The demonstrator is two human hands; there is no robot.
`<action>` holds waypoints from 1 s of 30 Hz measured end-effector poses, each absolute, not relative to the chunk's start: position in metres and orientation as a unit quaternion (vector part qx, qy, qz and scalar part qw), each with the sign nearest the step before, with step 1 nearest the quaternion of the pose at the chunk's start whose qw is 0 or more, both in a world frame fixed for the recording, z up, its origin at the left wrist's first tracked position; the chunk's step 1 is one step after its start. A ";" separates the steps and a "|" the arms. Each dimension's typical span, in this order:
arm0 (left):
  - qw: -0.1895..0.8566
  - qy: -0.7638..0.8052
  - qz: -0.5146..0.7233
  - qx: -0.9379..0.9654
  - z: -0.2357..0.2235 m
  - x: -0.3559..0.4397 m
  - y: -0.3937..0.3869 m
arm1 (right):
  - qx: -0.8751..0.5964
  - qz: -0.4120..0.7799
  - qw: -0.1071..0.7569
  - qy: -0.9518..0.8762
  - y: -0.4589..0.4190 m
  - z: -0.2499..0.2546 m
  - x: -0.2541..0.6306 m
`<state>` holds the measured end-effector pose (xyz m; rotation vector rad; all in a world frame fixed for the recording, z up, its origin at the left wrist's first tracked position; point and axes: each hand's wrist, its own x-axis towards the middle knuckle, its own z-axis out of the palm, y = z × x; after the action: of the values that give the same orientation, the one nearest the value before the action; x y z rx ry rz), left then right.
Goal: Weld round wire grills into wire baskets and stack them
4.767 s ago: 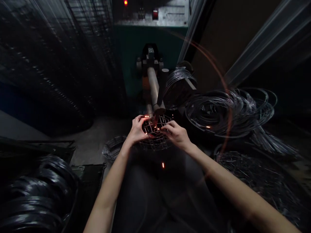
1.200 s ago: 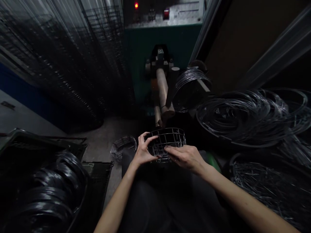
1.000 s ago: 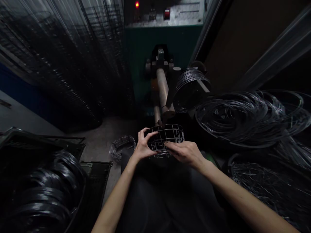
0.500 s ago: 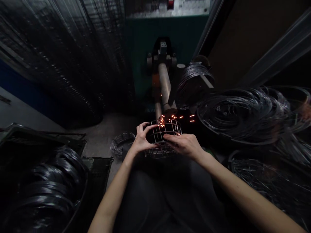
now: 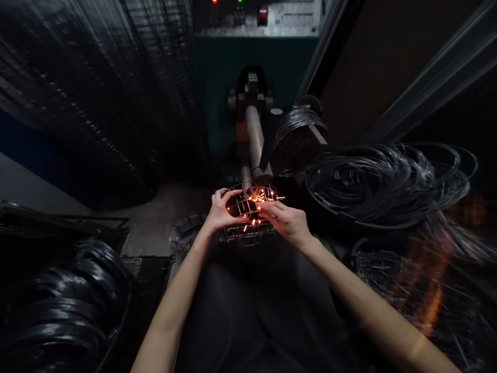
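A round wire basket (image 5: 248,208) of crossed metal wires is held up at the tip of a spot welder (image 5: 256,145). Orange sparks fly where the electrodes meet the wires. My left hand (image 5: 222,211) grips the basket's left side, thumb below and fingers above. On the near right side, my right hand (image 5: 288,220) pinches the wires; whether a loose piece of wire sits in its fingertips cannot be made out. The sparks and fingers hide part of the basket.
A second wire basket (image 5: 187,232) lies left of my knees. Coiled wire (image 5: 384,181) fills a tub at right, above a bin of cut wire pieces (image 5: 376,269). Wire rings (image 5: 66,305) stack in a crate at lower left. A wire spool (image 5: 298,129) hangs beside the welder.
The basket has moved up from below the electrodes into contact with them, both hands moving along with it. Sparks have appeared, and a green light now shows on the machine panel.
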<state>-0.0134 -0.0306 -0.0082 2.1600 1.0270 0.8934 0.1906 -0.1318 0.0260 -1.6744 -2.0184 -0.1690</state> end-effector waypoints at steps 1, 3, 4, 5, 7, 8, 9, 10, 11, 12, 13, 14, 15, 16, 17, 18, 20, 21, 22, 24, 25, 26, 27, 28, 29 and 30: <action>0.282 0.385 0.340 0.810 -0.009 -0.013 -0.031 | -0.629 -0.068 0.272 -0.725 -0.134 0.025 0.191; 0.274 0.389 0.344 0.809 -0.011 -0.013 -0.029 | -0.646 -0.068 0.296 -0.700 -0.136 0.022 0.194; 0.276 0.392 0.343 0.808 -0.012 -0.013 -0.027 | -0.651 -0.063 0.303 -0.693 -0.135 0.021 0.195; 0.280 0.396 0.340 0.806 -0.011 -0.012 -0.024 | -0.653 -0.058 0.307 -0.689 -0.132 0.021 0.196; 0.296 0.403 0.327 0.802 -0.009 -0.010 -0.015 | -0.661 -0.049 0.311 -0.681 -0.121 0.021 0.197; 0.304 0.407 0.320 0.800 -0.008 -0.008 -0.010 | -0.667 -0.045 0.310 -0.676 -0.115 0.022 0.197; 0.311 0.409 0.314 0.798 -0.006 -0.007 -0.005 | -0.672 -0.039 0.308 -0.672 -0.109 0.023 0.197; 0.316 0.410 0.311 0.797 -0.004 -0.006 0.000 | -0.676 -0.032 0.306 -0.670 -0.104 0.024 0.196; 0.317 0.408 0.312 0.797 -0.002 -0.005 0.003 | -0.677 -0.026 0.307 -0.668 -0.100 0.026 0.196; 0.315 0.405 0.316 0.798 -0.002 -0.005 0.005 | -0.676 -0.020 0.313 -0.667 -0.099 0.028 0.196; 0.312 0.399 0.322 0.800 -0.003 -0.006 0.006 | -0.673 -0.015 0.325 -0.665 -0.101 0.030 0.197; 0.309 0.393 0.327 0.802 -0.005 -0.009 0.006 | -0.670 -0.011 0.341 -0.660 -0.106 0.032 0.199; 0.308 0.387 0.332 0.803 -0.009 -0.012 0.005 | -0.667 -0.005 0.358 -0.653 -0.114 0.036 0.202; 0.310 0.382 0.334 0.804 -0.014 -0.017 0.003 | -0.668 0.006 0.371 -0.645 -0.125 0.040 0.207; 0.316 0.379 0.332 0.804 -0.021 -0.022 0.000 | -0.671 0.024 0.378 -0.638 -0.138 0.044 0.212; 0.327 0.376 0.326 0.803 -0.030 -0.027 -0.003 | -0.677 0.045 0.376 -0.631 -0.153 0.048 0.219; 0.354 0.379 0.319 0.793 -0.048 -0.035 -0.008 | -0.695 0.095 0.347 -0.622 -0.184 0.050 0.232; 0.368 0.384 0.325 0.782 -0.058 -0.037 -0.010 | -0.706 0.121 0.326 -0.617 -0.199 0.047 0.238; 0.384 0.387 0.339 0.767 -0.066 -0.037 -0.011 | -0.716 0.147 0.306 -0.610 -0.214 0.041 0.244; 0.419 0.386 0.388 0.725 -0.079 -0.033 -0.010 | -0.728 0.195 0.270 -0.599 -0.240 0.018 0.252; 0.437 0.381 0.415 0.701 -0.083 -0.030 -0.009 | -0.726 0.219 0.252 -0.601 -0.250 0.003 0.255; 0.454 0.377 0.437 0.679 -0.086 -0.028 -0.009 | -0.718 0.242 0.234 -0.609 -0.259 -0.013 0.258; 0.466 0.373 0.453 0.662 -0.086 -0.026 -0.009 | -0.704 0.266 0.216 -0.622 -0.267 -0.029 0.262; 0.472 0.372 0.464 0.651 -0.086 -0.025 -0.010 | -0.688 0.289 0.200 -0.634 -0.272 -0.041 0.266; 0.471 0.369 0.469 0.649 -0.084 -0.027 -0.013 | -0.678 0.306 0.191 -0.641 -0.275 -0.049 0.269; 0.464 0.364 0.469 0.657 -0.082 -0.030 -0.017 | -0.674 0.315 0.192 -0.640 -0.276 -0.052 0.271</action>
<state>-0.0297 -0.0172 -0.0815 1.6147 0.8946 1.1523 0.2714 -0.2758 -0.0523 -1.8932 -1.7972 0.8835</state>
